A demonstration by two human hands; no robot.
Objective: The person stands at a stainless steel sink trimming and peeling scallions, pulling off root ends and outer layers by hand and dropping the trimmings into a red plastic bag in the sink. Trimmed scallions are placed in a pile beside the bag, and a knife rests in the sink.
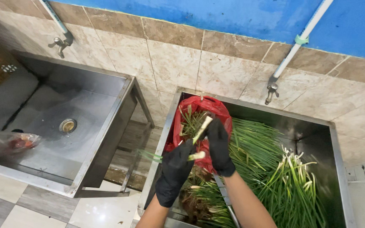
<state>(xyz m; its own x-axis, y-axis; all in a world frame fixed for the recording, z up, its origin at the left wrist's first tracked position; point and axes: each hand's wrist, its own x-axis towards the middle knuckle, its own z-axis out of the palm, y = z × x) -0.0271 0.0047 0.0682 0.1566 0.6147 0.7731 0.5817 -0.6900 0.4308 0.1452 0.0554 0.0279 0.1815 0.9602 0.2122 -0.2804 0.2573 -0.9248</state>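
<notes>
Over the right-hand steel sink [336, 143], both black-gloved hands work at one spring onion stalk [202, 128]. Left hand [175, 169] is clenched around the lower part of the stalk, pale cut end poking out by the thumb. Right hand [219, 145] pinches the upper part, fingers curled, likely peeling or stripping an outer layer. A knife [227, 202] shows below the right wrist, blade pointing down toward the near edge; how it is held I cannot tell. Stalk is whitish at the base, slightly tilted, held right above the mouth of a red plastic bag [199, 107], probably so trimmings drop straight in; green scraps already sit inside. Bag leans on the sink's far-left corner. Right of the hands, a big heap of spring onions [275, 169] fills the basin, green leaves long, white bulbs pointing up at right; rooty, dirty ends lie near the left. Left, well apart, a second empty-looking steel sink [85, 109] with a drain. Taps [271, 90] on the tiled wall.
</notes>
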